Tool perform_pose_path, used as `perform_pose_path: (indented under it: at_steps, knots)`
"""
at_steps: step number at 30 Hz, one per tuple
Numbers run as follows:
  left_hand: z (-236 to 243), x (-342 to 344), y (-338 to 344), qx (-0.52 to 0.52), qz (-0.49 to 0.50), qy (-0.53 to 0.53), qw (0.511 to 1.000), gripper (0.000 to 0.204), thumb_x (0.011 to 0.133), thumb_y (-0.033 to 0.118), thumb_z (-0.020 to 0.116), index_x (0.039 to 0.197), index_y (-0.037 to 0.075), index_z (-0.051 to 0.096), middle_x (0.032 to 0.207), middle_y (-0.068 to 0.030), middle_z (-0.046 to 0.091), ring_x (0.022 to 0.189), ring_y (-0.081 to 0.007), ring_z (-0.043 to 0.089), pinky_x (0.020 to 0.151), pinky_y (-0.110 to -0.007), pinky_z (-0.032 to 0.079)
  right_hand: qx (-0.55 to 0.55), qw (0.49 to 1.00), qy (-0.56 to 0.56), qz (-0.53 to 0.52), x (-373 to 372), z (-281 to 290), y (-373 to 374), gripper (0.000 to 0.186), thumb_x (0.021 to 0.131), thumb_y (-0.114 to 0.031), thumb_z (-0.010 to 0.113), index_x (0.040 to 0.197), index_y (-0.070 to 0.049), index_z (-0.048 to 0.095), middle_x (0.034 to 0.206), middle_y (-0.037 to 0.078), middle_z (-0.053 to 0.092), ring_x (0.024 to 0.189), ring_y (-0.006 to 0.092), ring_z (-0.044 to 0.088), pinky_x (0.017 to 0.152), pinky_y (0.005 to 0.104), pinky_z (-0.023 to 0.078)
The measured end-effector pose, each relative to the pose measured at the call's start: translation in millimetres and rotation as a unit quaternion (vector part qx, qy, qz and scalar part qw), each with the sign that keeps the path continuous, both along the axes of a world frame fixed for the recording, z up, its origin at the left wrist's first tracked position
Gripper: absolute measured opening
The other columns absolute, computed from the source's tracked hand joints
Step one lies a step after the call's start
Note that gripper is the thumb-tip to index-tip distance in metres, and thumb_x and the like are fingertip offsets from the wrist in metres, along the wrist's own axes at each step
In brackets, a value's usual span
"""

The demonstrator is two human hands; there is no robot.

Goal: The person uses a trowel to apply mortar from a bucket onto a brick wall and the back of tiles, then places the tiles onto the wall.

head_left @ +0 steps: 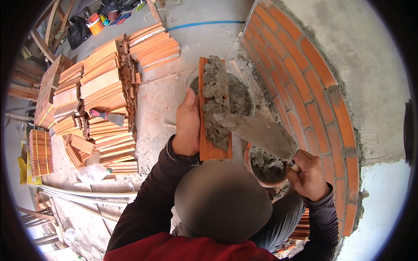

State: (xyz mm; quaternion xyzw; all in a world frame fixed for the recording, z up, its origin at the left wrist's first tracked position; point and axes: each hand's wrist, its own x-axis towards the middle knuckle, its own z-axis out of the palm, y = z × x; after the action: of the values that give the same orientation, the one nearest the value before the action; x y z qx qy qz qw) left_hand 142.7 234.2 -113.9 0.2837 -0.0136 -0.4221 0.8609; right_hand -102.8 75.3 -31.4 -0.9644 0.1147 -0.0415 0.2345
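Note:
My left hand [188,124] is closed around the left edge of a long orange brick tile [215,152], held lengthwise in front of me. Wet grey mortar [215,82] lies in a thick, uneven band along its upper face. In my right hand [309,176] is the handle of a trowel [265,137]. Its mortar-smeared blade slants left, with the tip at the mortar on the tile. Behind the tile, partly hidden, stands a round tub of mortar [241,95]. Below the trowel blade sits a smaller orange-rimmed bucket [272,170], also with mortar inside.
On the right rises a wall of orange bricks [300,78] with grey joints. Stacked brick tiles [102,82] fill the left, with a red-handled scraper [107,116] on them. A plastic bag [93,173] and long pale pipes [87,194] lie nearer. A blue hose [204,25] crosses the far floor.

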Motion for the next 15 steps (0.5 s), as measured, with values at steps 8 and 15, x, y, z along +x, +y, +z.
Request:
perform_pose_path:
  at_steps: [8, 15]
  knots:
    - [-3.6, 2.5, 5.1, 0.073, 0.025, -0.007, 0.997, 0.062, 0.106, 0.047, 0.021, 0.142, 0.002, 0.043, 0.133, -0.0147, 0.056, 0.116, -0.0303, 0.059, 0.102, -0.045, 0.047, 0.014, 0.999, -0.021, 0.022, 0.0, -12.6, 0.4, 0.039, 0.07, 0.003, 0.063, 0.109, 0.0, 0.063, 0.083, 0.02, 0.062, 0.073, 0.0408, 0.063, 0.064, 0.0433, 0.051]
    - [-31.4, 24.2, 28.3, 0.023, 0.049, 0.035, 0.998, 0.061, 0.106, 0.048, 0.026, 0.14, 0.002, 0.046, 0.127, -0.0134, 0.061, 0.112, -0.0288, 0.06, 0.099, -0.043, 0.048, 0.066, 0.997, -0.034, -0.036, 20.4, -15.8, -2.7, 0.022, 0.075, 0.001, 0.062, 0.097, 0.001, 0.061, 0.077, 0.02, 0.06, 0.068, 0.0404, 0.06, 0.061, 0.042, 0.047]
